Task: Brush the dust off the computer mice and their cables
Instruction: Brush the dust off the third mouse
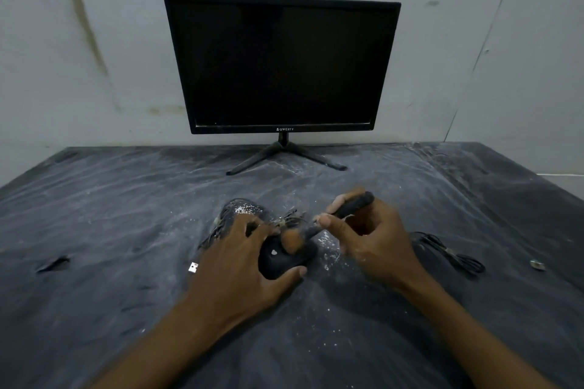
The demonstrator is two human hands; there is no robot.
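A black computer mouse (278, 259) lies on the dusty dark table cover, and my left hand (243, 265) grips it with fingers over its far end and thumb on its near side. My right hand (369, 237) holds a black-handled brush (347, 208); its brown bristles (292, 240) touch the top of the mouse, blurred by motion. Behind my left hand sits a second mouse (243, 210), speckled with white dust, with a bundled cable (287, 219) beside it. A white USB plug (193, 267) lies left of my wrist.
A black monitor (281, 63) on a tripod stand stands at the back against the wall. A coiled black cable (448, 254) lies right of my right hand, with a small metal plug (537, 264) farther right. The plastic cover (94, 230) is wrinkled and dusty.
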